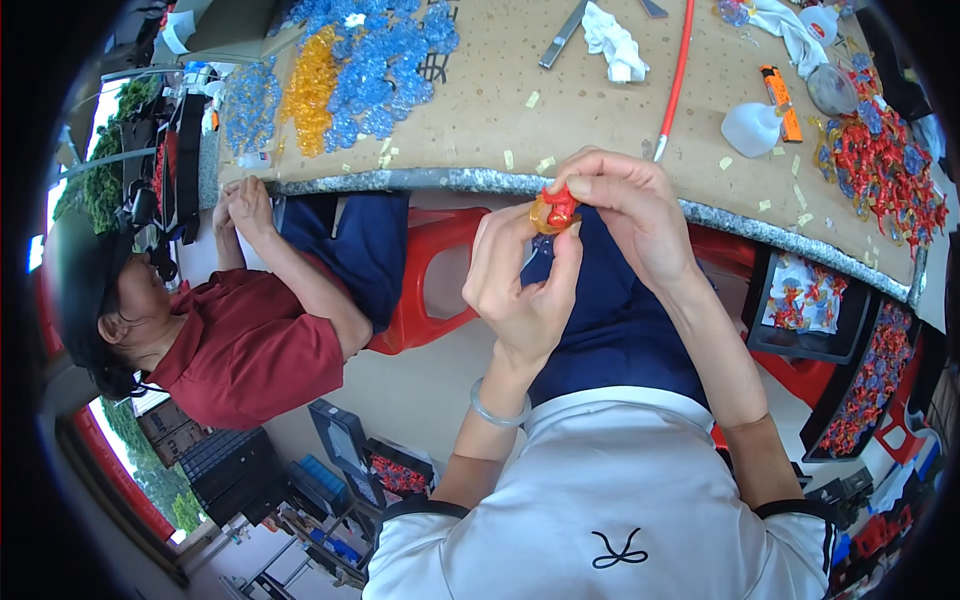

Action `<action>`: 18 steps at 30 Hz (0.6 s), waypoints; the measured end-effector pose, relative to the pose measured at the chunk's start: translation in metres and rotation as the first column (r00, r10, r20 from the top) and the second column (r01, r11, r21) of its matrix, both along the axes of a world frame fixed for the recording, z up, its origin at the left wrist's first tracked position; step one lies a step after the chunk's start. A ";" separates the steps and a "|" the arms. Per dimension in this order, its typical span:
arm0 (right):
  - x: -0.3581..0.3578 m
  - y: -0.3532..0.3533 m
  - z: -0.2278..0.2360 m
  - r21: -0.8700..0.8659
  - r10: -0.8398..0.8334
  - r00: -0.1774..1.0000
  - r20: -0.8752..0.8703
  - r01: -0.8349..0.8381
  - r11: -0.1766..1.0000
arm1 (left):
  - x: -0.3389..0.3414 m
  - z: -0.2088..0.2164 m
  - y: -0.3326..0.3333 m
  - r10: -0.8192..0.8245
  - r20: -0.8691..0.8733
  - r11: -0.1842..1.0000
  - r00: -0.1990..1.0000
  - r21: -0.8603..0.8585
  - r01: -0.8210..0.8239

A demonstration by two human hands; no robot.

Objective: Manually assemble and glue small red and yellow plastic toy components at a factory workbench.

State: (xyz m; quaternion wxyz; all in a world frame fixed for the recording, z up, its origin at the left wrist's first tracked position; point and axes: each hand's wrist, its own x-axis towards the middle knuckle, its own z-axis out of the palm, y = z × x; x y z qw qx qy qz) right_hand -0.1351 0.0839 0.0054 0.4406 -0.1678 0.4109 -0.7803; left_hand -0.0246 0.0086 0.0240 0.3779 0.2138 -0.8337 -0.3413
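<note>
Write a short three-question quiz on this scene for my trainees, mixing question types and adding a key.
1. Multiple choice: which colours show on the small plastic item between the left hand and the right hand? A) green and white; B) red and amber; C) black and pink.
2. True or false: the bangle is on the right wrist.
3. Fill the gap: on the table, the pile of amber pieces lies between piles of ____ pieces.

Key: 1. B; 2. False; 3. blue.

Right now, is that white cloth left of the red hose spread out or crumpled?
Crumpled: the white cloth lies bunched up, with folds and creases showing.
</note>
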 end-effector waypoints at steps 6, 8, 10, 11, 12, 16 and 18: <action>-0.019 0.004 0.014 -0.049 0.002 0.988 -0.152 -0.010 0.999 | -0.003 0.020 -0.002 -0.157 -0.281 0.393 0.947 0.862 0.321; -0.027 0.003 0.013 -0.055 0.013 0.963 -0.270 -0.029 0.998 | -0.002 0.017 -0.010 -0.225 -0.446 0.154 0.867 0.862 0.483; -0.033 0.001 0.012 -0.047 0.038 0.953 -0.302 -0.054 0.997 | -0.008 0.021 -0.010 -0.216 -0.413 0.120 0.885 0.888 0.444; -0.036 0.000 0.012 -0.042 0.052 0.947 -0.317 -0.069 0.997 | -0.011 0.022 -0.011 -0.210 -0.397 0.102 0.893 0.900 0.424; -0.037 0.000 0.014 -0.027 0.065 0.957 -0.284 -0.075 0.997 | -0.013 0.023 -0.013 -0.210 -0.389 0.089 0.897 0.906 0.414; -0.042 -0.002 0.018 0.012 0.086 0.984 -0.158 -0.085 0.996 | -0.022 0.025 -0.015 -0.192 -0.358 0.188 0.914 0.900 0.393; -0.042 -0.004 0.022 0.010 0.068 0.990 -0.121 -0.067 0.998 | -0.025 0.027 -0.016 -0.194 -0.350 0.252 0.917 0.885 0.391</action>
